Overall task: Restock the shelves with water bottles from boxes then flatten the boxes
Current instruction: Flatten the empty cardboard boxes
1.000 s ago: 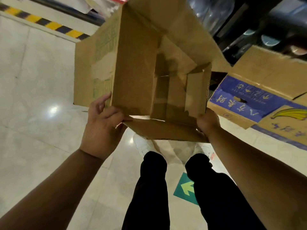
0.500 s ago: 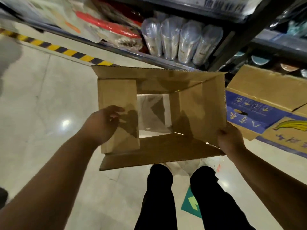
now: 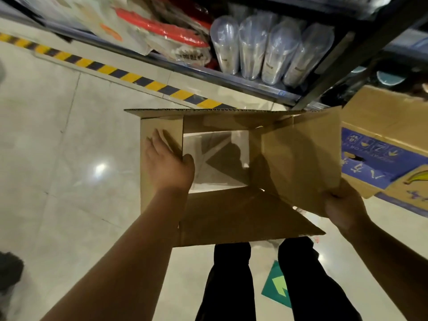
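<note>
Two hands work on one empty cardboard box (image 3: 231, 218). Holds it in the air above the floor (image 3: 69, 158), just before the shelf (image 3: 231, 79), open at top and bottom so that the floor shows through. Presses the left hand (image 3: 168, 167), fingers straight, flat on the left flap (image 3: 162, 122), thumb at its inner edge, probably to push it outward. Grips the right flap (image 3: 301, 158) at its near corner with the right hand (image 3: 342, 209), fingers curled round the edge, likely to steady the box against this push. Seems to be the flattening step; shows no water bottles inside.
</note>
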